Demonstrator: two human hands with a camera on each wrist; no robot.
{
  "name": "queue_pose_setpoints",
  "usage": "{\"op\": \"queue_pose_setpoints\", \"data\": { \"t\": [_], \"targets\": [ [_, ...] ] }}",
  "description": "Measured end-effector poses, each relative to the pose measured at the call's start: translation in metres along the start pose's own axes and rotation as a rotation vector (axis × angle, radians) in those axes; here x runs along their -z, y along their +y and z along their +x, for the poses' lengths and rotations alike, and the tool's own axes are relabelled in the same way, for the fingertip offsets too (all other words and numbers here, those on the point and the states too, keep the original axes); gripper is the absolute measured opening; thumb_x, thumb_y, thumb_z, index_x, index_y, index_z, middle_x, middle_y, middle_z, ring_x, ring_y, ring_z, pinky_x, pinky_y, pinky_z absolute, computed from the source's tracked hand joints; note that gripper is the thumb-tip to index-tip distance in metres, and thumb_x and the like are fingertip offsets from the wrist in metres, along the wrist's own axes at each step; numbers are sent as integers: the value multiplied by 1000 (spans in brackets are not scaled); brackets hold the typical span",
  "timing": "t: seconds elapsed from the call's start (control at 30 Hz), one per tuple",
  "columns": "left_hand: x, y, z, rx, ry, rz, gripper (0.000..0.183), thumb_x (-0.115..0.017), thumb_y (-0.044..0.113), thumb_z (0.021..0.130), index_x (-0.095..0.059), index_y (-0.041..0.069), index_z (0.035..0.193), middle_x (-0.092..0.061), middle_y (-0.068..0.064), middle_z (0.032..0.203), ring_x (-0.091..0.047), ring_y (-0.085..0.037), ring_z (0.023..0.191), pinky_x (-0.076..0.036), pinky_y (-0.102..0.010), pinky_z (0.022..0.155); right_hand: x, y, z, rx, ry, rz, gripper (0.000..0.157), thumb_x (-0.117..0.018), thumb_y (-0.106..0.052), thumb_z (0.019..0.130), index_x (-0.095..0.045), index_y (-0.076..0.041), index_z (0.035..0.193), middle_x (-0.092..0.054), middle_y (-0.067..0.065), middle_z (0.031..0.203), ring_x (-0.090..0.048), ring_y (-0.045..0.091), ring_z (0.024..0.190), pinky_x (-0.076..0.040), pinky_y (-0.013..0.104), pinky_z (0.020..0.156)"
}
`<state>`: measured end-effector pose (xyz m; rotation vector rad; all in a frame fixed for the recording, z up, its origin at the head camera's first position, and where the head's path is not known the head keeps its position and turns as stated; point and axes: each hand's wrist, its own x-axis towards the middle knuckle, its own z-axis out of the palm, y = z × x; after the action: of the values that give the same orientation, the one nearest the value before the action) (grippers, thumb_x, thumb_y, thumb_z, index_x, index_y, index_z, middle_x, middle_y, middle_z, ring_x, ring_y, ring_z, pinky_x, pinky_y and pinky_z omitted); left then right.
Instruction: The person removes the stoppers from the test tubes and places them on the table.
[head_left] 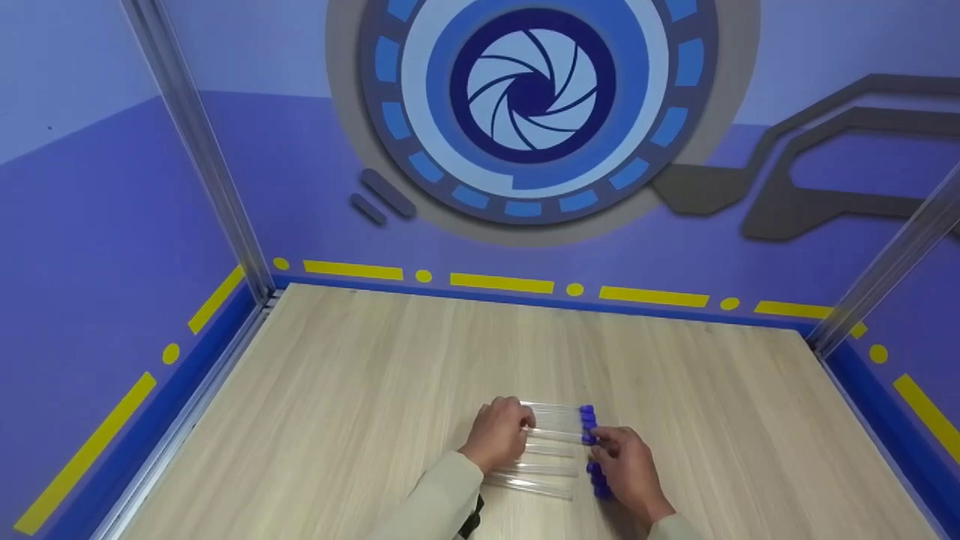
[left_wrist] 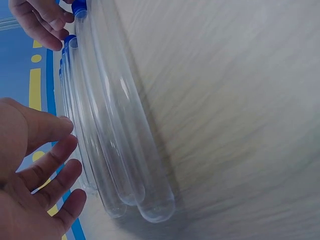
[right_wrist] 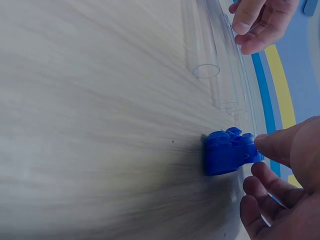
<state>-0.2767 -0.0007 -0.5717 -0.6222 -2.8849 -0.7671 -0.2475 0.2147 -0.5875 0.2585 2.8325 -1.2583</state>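
Observation:
Clear test tubes lie side by side on the wooden table. At the far end of the row, several capped tubes [head_left: 556,416] have purple-blue caps pointing right. Nearer me lie uncapped tubes [head_left: 551,470] with their mouths to the right. My left hand [head_left: 499,431] pinches the rounded-end side of the nearest capped test tube [head_left: 559,433] between thumb and forefinger. At that tube's other end my right hand [head_left: 632,466] has thumb and forefinger on its blue cap [head_left: 589,439]. Loose blue caps [right_wrist: 222,155] sit in a cluster beside the right fingers.
The light wood table [head_left: 360,375] extends around the tubes. A purple-blue printed panel [head_left: 300,172] stands behind it, with metal posts [head_left: 217,172] at the corners. Side panels rise along the left and right table edges.

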Motion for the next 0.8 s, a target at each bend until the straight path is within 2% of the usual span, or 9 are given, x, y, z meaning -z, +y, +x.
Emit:
{"op": "queue_pose_setpoints", "data": {
  "t": [0.33, 0.8],
  "targets": [
    [2, 1, 0, 9, -18, -20, 15, -64, 2, 84, -72, 13, 91, -58, 3, 82, -51, -12, 80, -40, -30, 75, -1, 1, 0, 26, 4, -31, 26, -63, -2, 88, -66, -3, 114, -60, 9, 108, -60, 14, 88, -49, 31, 74],
    [-3, 0, -2, -13, 10, 17, 16, -63, 3, 82, -72, 14, 89, -60, 3, 81, -54, -14, 80, -40, -30, 74, -4, 1, 1, 22, 11, -28, 21, -63, -1, 88, -67, -5, 108, -60, 7, 105, -58, 15, 89, -48, 31, 76]
  ]
}}
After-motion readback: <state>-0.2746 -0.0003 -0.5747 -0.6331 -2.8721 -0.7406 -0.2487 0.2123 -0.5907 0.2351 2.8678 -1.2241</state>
